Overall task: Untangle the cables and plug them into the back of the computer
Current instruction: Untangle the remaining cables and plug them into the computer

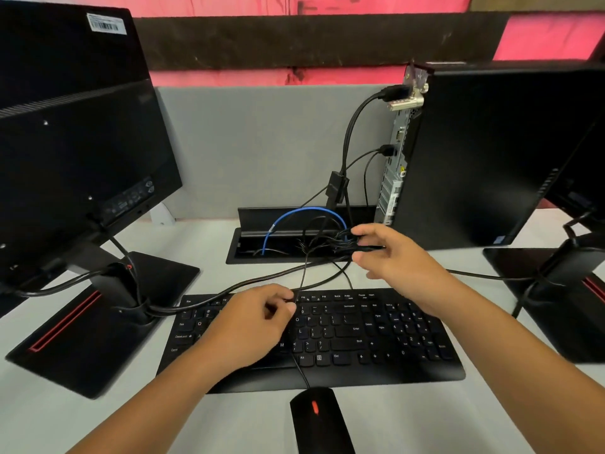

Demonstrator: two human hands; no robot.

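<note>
A black computer tower [474,152] stands at the right with its rear panel [394,165] facing left. Two black plugs sit in that panel, one near the top and one lower. A knot of thin black cables [330,245] lies over the desk's cable well [248,253]. My right hand [396,257] pinches that knot at its right end. My left hand [255,322] hovers over the keyboard [360,342] and pinches a thin black cable [302,276] that runs up to the knot. A blue cable [294,214] loops out of the well.
A monitor [75,152] seen from behind stands at the left on a black base [82,339]. A second monitor stand [563,290] is at the right. A black mouse [319,417] lies near the front edge. A grey partition [262,142] closes the back.
</note>
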